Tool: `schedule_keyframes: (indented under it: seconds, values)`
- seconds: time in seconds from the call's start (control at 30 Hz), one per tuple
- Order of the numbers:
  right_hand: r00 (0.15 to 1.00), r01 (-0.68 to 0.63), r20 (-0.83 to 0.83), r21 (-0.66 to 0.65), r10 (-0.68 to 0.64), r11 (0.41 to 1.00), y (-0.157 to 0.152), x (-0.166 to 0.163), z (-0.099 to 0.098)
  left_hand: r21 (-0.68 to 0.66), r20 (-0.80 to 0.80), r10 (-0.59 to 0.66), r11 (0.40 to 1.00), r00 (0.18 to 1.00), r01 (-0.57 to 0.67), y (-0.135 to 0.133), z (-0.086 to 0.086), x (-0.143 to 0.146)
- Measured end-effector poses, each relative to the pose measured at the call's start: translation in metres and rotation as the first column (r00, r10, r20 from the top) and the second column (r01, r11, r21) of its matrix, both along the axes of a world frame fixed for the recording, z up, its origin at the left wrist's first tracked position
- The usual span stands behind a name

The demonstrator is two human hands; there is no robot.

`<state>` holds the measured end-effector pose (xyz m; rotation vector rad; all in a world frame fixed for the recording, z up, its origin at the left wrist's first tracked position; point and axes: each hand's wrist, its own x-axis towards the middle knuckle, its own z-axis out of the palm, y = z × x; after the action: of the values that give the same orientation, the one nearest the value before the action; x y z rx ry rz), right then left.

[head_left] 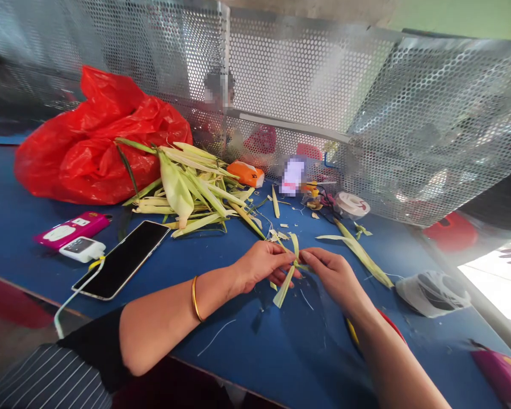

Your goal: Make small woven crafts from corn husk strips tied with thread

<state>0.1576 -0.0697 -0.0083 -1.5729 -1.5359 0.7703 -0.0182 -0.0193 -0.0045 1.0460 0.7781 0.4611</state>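
Between both hands, just above the blue table, is a small knot of pale green corn husk strips [284, 289] with ends sticking out up and down. My left hand [268, 264] pinches it from the left, thumb on top and fingers curled below. From the right, my right hand [326, 267] closes thumb and forefinger on the husk at the crossing. A heap of corn husks [176, 190] lies beyond my left hand. One longer husk strip [364, 255] rests to the right of my right hand. Small scraps and white thread [216, 336] lie about.
A red plastic bag [106, 147] stands at the back left. Nearer are a dark phone [128, 258], a magenta power bank [79, 227] and a cabled white device [82, 249]. A tape roll [352, 204] and a clear plastic tub [432, 292] sit right. Perforated metal [289, 74] walls the back.
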Motion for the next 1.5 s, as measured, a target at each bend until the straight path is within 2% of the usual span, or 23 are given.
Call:
schedule_keyframes:
  seconds: [0.1, 0.2, 0.43, 0.57, 0.67, 0.7, 0.77, 0.83, 0.87, 0.97, 1.07, 1.17, 1.27, 1.33, 1.4, 1.47, 1.5]
  values:
    - [0.979, 0.036, -0.2, -0.029, -0.042, 0.999, 0.001, -0.008, -0.003, 0.034, -0.037, -0.014, 0.999, 0.999, 0.016, -0.002, -0.001, 0.001]
    - [0.919, 0.133, -0.37, -0.028, -0.133, 0.991, 0.0, -0.017, -0.006, 0.014, -0.041, -0.028, 0.999, 0.999, 0.029, -0.005, -0.001, 0.002]
    - [0.863, 0.207, -0.47, -0.007, -0.186, 0.978, -0.002, -0.023, -0.013, -0.087, 0.008, 0.01, 0.996, 1.0, -0.009, -0.008, -0.006, 0.007]
    - [0.891, 0.269, -0.395, 0.065, -0.223, 0.961, -0.002, -0.021, -0.02, -0.073, 0.04, 0.001, 0.997, 0.999, 0.002, -0.009, -0.007, 0.008]
    - [0.941, 0.265, -0.24, 0.093, -0.237, 0.96, 0.0, -0.017, -0.02, -0.042, 0.018, 0.01, 0.999, 1.0, -0.01, -0.011, -0.006, 0.008]
    - [0.951, 0.288, -0.162, 0.14, -0.265, 0.947, 0.0, -0.014, -0.018, -0.033, 0.001, 0.02, 0.999, 1.0, -0.02, -0.011, -0.006, 0.009]
    - [0.93, 0.341, 0.017, 0.329, -0.366, 0.881, -0.001, -0.011, -0.011, -0.01, -0.037, 0.037, 0.999, 0.999, -0.037, -0.012, -0.005, 0.01]
    - [0.892, 0.254, 0.201, 0.52, -0.405, 0.816, -0.003, -0.009, -0.004, 0.031, -0.072, 0.037, 0.999, 0.997, -0.035, -0.014, -0.005, 0.011]
    - [0.88, 0.157, 0.294, 0.561, -0.373, 0.812, -0.005, -0.01, -0.001, 0.063, -0.085, 0.034, 0.998, 0.996, -0.029, -0.014, -0.006, 0.012]
    - [0.856, -0.106, 0.482, 0.519, -0.188, 0.848, -0.009, -0.015, 0.001, 0.199, -0.115, 0.009, 0.98, 0.993, 0.014, -0.015, -0.008, 0.012]
    - [0.858, -0.152, 0.497, 0.492, -0.133, 0.857, -0.011, -0.022, -0.003, 0.295, -0.138, -0.001, 0.955, 0.99, 0.042, -0.015, -0.009, 0.01]
    - [0.88, -0.124, 0.448, 0.537, -0.157, 0.834, -0.011, -0.026, -0.007, 0.331, -0.133, -0.017, 0.942, 0.991, 0.06, -0.017, -0.009, 0.009]
    - [0.88, -0.162, 0.453, 0.565, -0.14, 0.809, -0.01, -0.026, -0.005, 0.299, -0.1, -0.066, 0.95, 0.993, 0.094, -0.017, -0.009, 0.01]
    - [0.864, -0.182, 0.479, 0.586, -0.156, 0.79, -0.011, -0.024, -0.001, 0.243, -0.057, -0.06, 0.967, 0.997, 0.072, -0.016, -0.009, 0.011]
    - [0.858, -0.122, 0.449, 0.651, -0.25, 0.749, -0.013, -0.019, 0.004, 0.158, 0.003, -0.02, 0.987, 1.0, 0.019, -0.012, -0.007, 0.01]
    - [0.857, 0.035, 0.331, 0.728, -0.395, 0.685, -0.015, -0.014, 0.008, 0.067, 0.081, 0.044, 0.996, 0.996, -0.05, -0.006, -0.003, 0.007]
    - [0.856, 0.119, 0.267, 0.732, -0.442, 0.671, -0.016, -0.013, 0.01, 0.039, 0.121, 0.082, 0.995, 0.989, -0.087, -0.003, -0.001, 0.005]
